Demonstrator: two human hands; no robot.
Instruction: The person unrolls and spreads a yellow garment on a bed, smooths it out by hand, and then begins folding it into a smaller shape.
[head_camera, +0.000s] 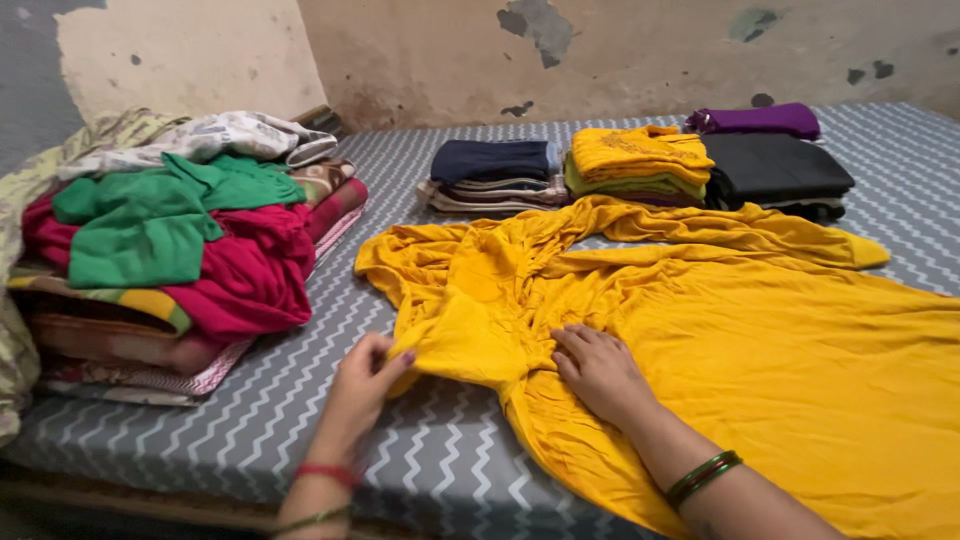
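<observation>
Clearly soft and light, the yellow garment drapes limply; we pinch its sleeve edge with our left hand, our right hand flat, pressing it onto the bed.

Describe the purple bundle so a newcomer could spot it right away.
Start at the bed with the grey zigzag sheet and look to its far right corner by the wall. Behind the black folded stack lies the purple bundle, the only purple item, rolled rather than folded flat.
</observation>
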